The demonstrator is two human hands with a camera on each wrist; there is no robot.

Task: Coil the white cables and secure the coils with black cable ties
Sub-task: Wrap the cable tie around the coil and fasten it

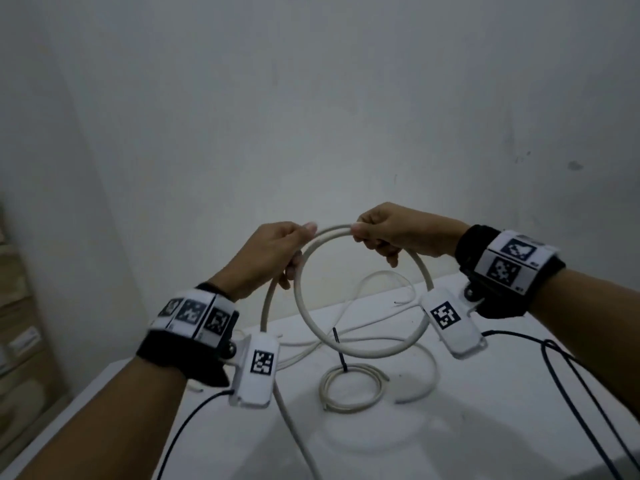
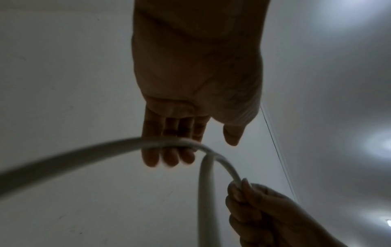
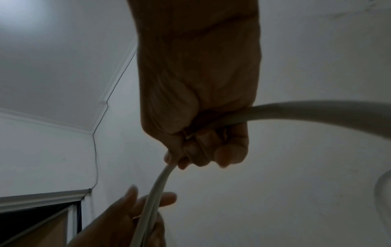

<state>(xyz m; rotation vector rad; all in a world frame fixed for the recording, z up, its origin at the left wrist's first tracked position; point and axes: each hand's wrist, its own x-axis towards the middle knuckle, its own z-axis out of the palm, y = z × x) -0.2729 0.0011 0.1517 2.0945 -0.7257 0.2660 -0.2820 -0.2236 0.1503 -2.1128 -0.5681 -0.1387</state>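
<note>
White desk [image 1: 485,427] carries a tied coil [image 1: 351,388]; above that coil, both hands lift a white cable [image 1: 360,353] loop, right hand [image 1: 391,233] fingers clenched around it, left hand [image 1: 266,258] fingers loosely hooking it.

White table [image 1: 450,441] w/ thin dark wires trailing over it: one at left [image 1: 180,427], more at right [image 1: 568,368]. Plain pale wall [image 1: 311,116] behind, few dark marks at right [image 1: 575,165]. Blurry brownish boxes/shelving [image 1: 17,323] at far left. Right wrist view: ceiling moulding [image 3: 52,122], thin wire down corner [image 3: 95,150], dark doorway top [image 3: 40,215]
</note>
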